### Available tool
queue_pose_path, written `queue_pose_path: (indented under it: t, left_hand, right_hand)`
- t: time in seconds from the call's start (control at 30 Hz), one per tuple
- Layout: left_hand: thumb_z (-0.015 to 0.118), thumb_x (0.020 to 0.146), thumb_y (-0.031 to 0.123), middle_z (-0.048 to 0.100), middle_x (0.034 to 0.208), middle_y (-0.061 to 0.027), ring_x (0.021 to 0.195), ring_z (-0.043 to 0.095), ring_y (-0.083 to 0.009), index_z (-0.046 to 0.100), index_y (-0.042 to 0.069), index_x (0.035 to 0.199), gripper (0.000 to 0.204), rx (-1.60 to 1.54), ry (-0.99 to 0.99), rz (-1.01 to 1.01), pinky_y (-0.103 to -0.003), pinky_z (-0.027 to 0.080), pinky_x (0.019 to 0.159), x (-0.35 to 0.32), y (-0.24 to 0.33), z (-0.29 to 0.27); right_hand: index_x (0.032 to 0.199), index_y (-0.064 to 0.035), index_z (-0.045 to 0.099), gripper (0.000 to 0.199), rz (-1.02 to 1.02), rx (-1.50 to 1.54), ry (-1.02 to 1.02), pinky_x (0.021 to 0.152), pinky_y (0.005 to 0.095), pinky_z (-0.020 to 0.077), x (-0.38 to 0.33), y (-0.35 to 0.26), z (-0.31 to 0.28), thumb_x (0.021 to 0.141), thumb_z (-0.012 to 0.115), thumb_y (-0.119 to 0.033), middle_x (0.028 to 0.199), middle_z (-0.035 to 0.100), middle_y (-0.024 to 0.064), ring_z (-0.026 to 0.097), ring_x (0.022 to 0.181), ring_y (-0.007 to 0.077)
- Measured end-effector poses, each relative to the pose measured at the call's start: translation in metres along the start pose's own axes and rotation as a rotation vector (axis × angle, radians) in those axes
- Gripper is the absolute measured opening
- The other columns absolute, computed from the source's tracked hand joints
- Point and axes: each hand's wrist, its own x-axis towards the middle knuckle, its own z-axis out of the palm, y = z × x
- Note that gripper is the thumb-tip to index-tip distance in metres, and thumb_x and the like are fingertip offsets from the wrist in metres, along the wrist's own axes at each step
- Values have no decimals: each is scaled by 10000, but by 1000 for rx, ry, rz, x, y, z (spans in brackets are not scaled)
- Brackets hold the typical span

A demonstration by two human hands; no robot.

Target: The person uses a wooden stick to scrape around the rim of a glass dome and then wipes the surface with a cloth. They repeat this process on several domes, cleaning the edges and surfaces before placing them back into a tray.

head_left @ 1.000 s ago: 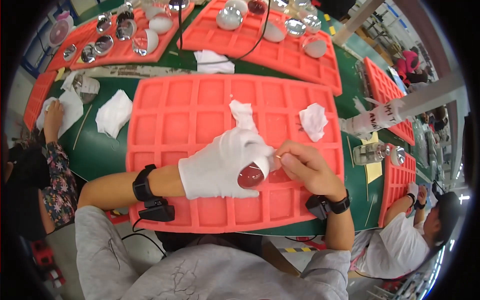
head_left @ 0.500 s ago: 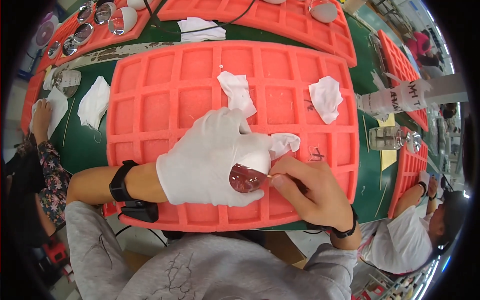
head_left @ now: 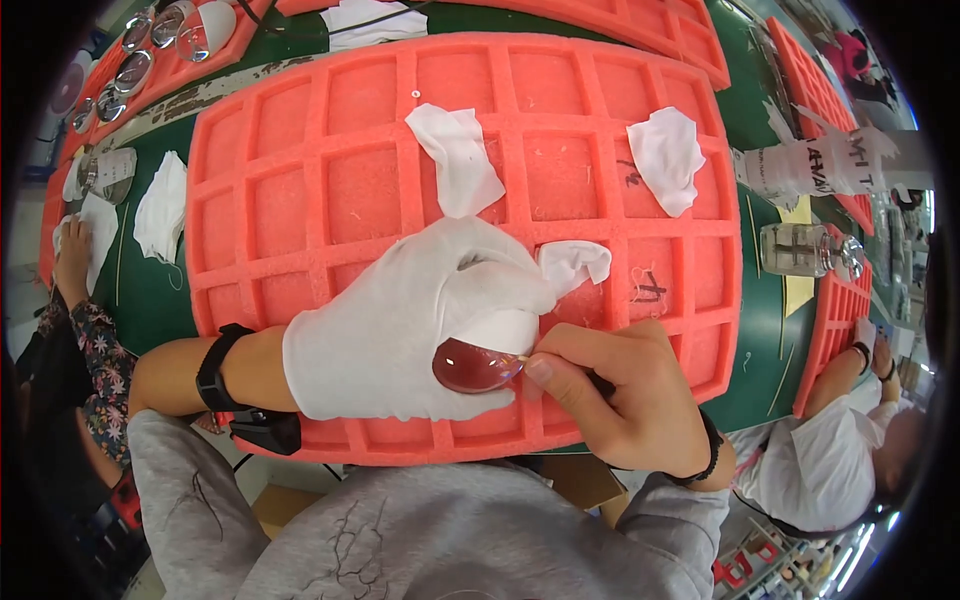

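My left hand [head_left: 385, 325], in a white glove, is closed around a rounded lens [head_left: 477, 366]. The lens is part white and part clear, and red shows through its clear side. My bare right hand [head_left: 625, 405] pinches a thin stick [head_left: 524, 359], mostly hidden by the fingers, with its tip at the right edge of the lens. Both hands are over the near part of a red foam tray [head_left: 550, 90] divided into square compartments. Crumpled white cloths lie on it, one [head_left: 575, 264] just beyond my right hand, another [head_left: 457, 160] beyond the left.
A third cloth [head_left: 667, 160] lies at the tray's far right. Glass jars stand on the green table, one at right [head_left: 795, 250], one at left [head_left: 108, 174]. More lenses [head_left: 205, 30] sit in a tray at far left. Co-workers' hands [head_left: 72, 255] are at both sides.
The view has shifted, so the tray looks nearer and higher. My left hand still holds the lens, which appears slightly turned, with the stick tip still at its edge.
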Motion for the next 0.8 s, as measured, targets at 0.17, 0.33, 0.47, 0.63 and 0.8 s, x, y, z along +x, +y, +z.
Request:
queue_pose_path:
  t: [0.17, 0.33, 0.47, 0.63, 0.8]
  left_hand:
    - [931, 672, 138, 566, 1197, -112, 1031, 637, -255, 628, 83, 1245, 651, 37, 18, 10, -345, 536, 851, 0, -1, 0]
    - [919, 667, 124, 572, 1175, -110, 999, 642, -248, 647, 86, 1209, 608, 85, 27, 53, -341, 537, 823, 1, -1, 2]
    - [911, 666, 120, 578, 1163, -107, 996, 641, -248, 647, 92, 1208, 603, 32, 27, 8, -344, 537, 822, 5, 0, -2]
    - [911, 669, 126, 581, 1157, -105, 1003, 639, -252, 644, 98, 1208, 602, -104, 47, -160, -348, 536, 830, 0, 7, 0]
    - [885, 666, 96, 578, 1147, -102, 992, 632, -253, 638, 96, 1198, 587, -37, 63, -43, -348, 530, 819, 2, 3, 3]
  right_hand:
    - [882, 17, 694, 135, 45, 71, 19, 466, 282, 379, 4, -3, 4, 969, 637, -70, 627, 623, 72, 520, 467, 143]
    - [868, 18, 686, 154, 100, 109, 12, 463, 277, 356, 6, -7, 5, 978, 632, -76, 624, 613, 52, 484, 476, 96]
    - [871, 14, 680, 181, 117, 166, -14, 470, 266, 342, 7, -3, 3, 1004, 599, -79, 617, 596, 26, 448, 485, 72]
    - [881, 8, 674, 215, 140, 267, -26, 483, 253, 332, 3, 5, 4, 1033, 553, -84, 610, 572, 0, 418, 497, 57]
    - [856, 7, 671, 244, 158, 164, 3, 482, 254, 323, 3, -7, 6, 1037, 543, -96, 591, 543, -3, 407, 497, 57]
